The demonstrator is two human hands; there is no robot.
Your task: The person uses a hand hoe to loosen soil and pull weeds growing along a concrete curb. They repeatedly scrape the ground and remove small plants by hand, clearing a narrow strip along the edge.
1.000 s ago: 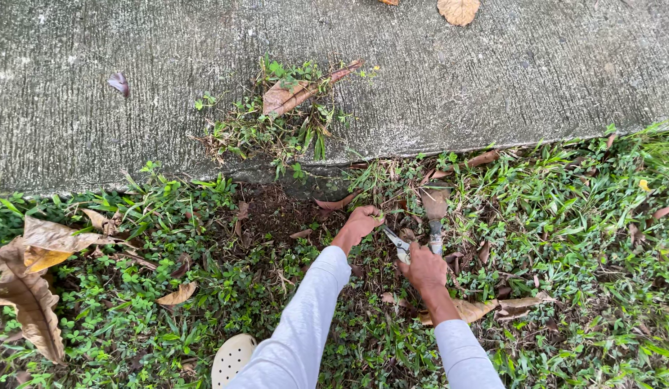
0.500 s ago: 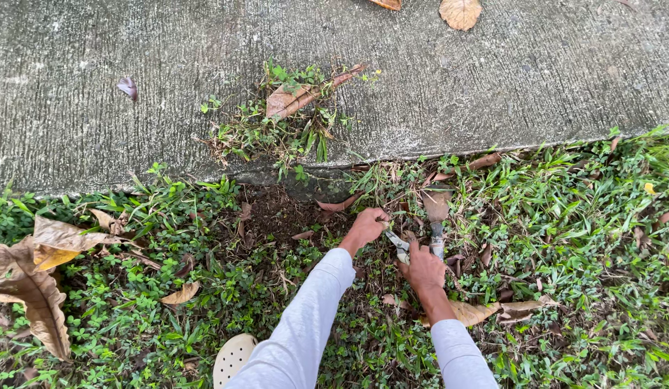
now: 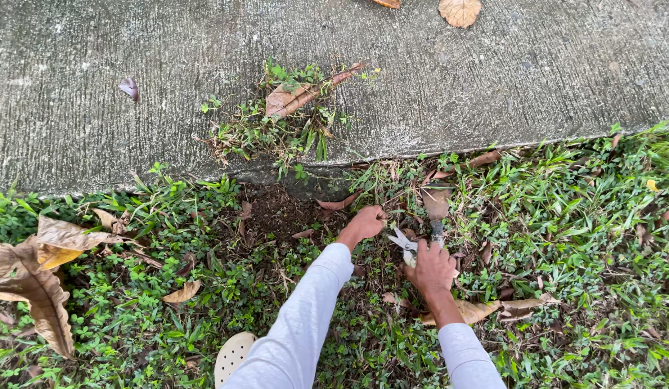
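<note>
- As seen from the head camera, I have both arms reaching down to the strip of ground where the grass [image 3: 579, 216] meets the edge of the concrete slab [image 3: 493, 86].
- My left hand [image 3: 363, 222] is down at a bare patch of dark soil [image 3: 277, 216], just beside the slab edge. Its fingers are curled together into a loose fist around what looks like a tuft of stems or roots; what exactly is in the fist I cannot tell.
- My judgement is that this hand holds the growth taut so the blades can get under it.
- My right hand [image 3: 432, 268] is wrapped tightly around the handles of a pair of garden shears [image 3: 410, 243], fingers closed on them. The pale blades point up and left toward the left hand and appear slightly parted, tips near the fist but not clearly touching it.
- The shears sit low, close to the soil, between the two hands, which suits cutting at the base.
- A clump of uprooted weeds [image 3: 284, 133] with a brown leaf on top lies on the slab, well apart from both hands; I judge it was put there to keep it off the working patch.
- Large dry leaves [image 3: 32, 281] lie in the grass at far left, and a pale perforated shoe [image 3: 232, 354] shows at the bottom edge.
</note>
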